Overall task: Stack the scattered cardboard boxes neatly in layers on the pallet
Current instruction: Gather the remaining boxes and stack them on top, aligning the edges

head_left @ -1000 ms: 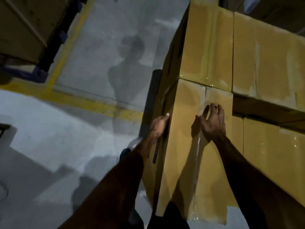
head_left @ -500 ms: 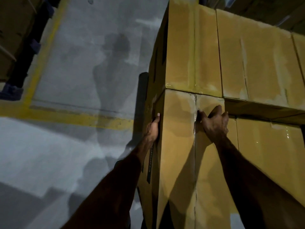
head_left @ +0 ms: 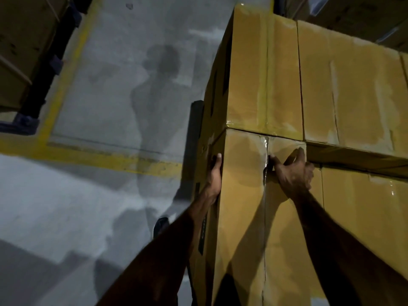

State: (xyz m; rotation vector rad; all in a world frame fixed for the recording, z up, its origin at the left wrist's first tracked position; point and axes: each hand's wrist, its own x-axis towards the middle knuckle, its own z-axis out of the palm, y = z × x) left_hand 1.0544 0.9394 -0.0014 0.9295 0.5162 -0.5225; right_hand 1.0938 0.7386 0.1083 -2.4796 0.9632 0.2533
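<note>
Box (head_left: 240,195) now nearer its neighbour, left hand (head_left: 214,180) flat against side, right hand (head_left: 293,173) spread on top.

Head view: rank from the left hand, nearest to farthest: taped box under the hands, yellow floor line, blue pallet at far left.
From the left hand:
1. Taped box, touching it; the hand is on its left side face.
2. Yellow floor line, on the floor to the hand's left.
3. Blue pallet, at the far left edge, beyond the line.

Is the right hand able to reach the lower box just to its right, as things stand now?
Probably yes. The right hand rests on the near box, and the lower box lies right beside it with nothing between them.
</note>
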